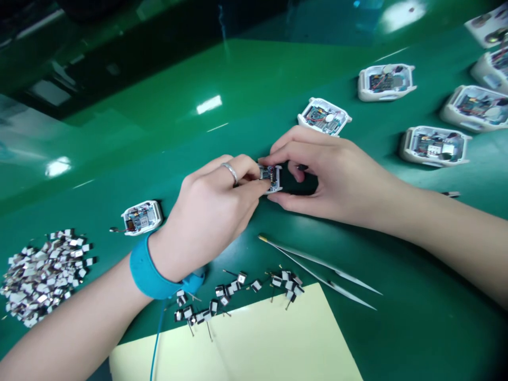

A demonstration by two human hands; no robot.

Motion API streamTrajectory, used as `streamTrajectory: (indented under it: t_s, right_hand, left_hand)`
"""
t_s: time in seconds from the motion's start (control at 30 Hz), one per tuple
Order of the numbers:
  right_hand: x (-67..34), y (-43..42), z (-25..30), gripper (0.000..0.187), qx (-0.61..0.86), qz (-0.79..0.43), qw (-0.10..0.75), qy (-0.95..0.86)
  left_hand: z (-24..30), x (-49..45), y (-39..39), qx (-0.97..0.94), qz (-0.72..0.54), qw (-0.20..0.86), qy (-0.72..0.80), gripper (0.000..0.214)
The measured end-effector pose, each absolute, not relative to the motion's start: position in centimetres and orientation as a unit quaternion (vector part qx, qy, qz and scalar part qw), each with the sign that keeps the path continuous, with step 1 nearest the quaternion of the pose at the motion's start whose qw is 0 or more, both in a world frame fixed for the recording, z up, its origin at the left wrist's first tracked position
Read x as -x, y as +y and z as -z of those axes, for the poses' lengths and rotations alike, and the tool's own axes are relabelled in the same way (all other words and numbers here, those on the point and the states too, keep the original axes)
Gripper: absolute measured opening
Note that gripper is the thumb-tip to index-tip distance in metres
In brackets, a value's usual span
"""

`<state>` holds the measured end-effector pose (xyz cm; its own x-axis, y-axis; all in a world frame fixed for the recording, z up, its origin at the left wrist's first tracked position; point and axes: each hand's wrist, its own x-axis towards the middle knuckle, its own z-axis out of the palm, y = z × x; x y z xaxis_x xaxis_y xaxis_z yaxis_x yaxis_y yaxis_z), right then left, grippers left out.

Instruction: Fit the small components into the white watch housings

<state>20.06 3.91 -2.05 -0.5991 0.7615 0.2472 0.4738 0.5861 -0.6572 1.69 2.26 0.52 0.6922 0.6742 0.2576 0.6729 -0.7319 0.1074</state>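
Green workbench (254, 95) is stretching beneath us while we are pinching a small open white casing (273, 179) just beyond the tweezers (317, 270), left hand (206, 217) and right hand (333, 180) both grasping it by the fingertips, and a slip from so slight a hold, we judge, could be damaging its exposed circuitry.

Between left hand (206, 217) and right hand (337, 180), at centre: small white open plastic casing (272, 179). Nearer, slim metal tweezers (313, 259) just beyond pale yellow paper sheet (254, 344). Near left, heap of small silver square parts (39, 275).
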Motion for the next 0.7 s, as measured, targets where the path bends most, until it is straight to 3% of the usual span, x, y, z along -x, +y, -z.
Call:
streamTrajectory:
  t_s: [0.7]
  right_hand:
    - [-20.13, 3.9, 2.01, 0.028, 0.352, -0.255, 0.267, -0.86]
  left_hand:
    - [-0.72, -1.72, 2.23, -0.919, -0.137, 0.002, 0.37, 0.02]
